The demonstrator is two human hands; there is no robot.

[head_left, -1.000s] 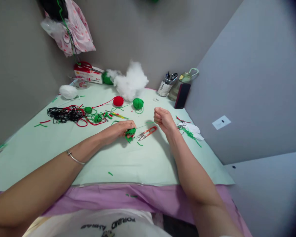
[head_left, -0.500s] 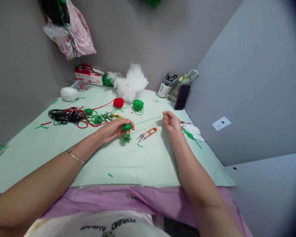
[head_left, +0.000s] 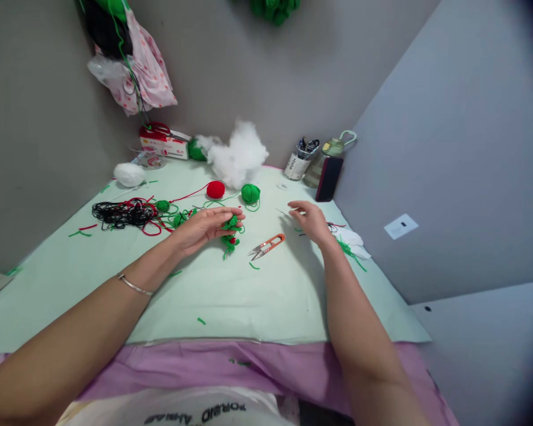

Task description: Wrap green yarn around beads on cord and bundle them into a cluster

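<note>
My left hand [head_left: 211, 226] is closed on a small green yarn piece [head_left: 231, 223], apparently crocheted, with a bit of red and loose ends hanging below the fingers. To the right, my right hand [head_left: 310, 219] pinches a thin needle [head_left: 282, 212] whose tip points left toward the green piece; a gap separates the two hands. Whether yarn runs through the needle is too fine to see. Between and below the hands lie orange-handled thread snips [head_left: 267, 246], blades pointing left.
Behind the hands sit a red yarn ball [head_left: 215, 189], a green yarn ball [head_left: 250, 193] and white stuffing [head_left: 240, 155]. Tangled black yarn [head_left: 123, 213] lies at left. A phone [head_left: 329, 179] leans on a bottle [head_left: 335, 145], beside a pen cup [head_left: 298, 161]. Green scraps dot the tabletop.
The taut green strand between my hands no longer shows. My right hand has turned, and the needle now points left from its fingers. My left hand's fingers have straightened somewhat around the green piece.
</note>
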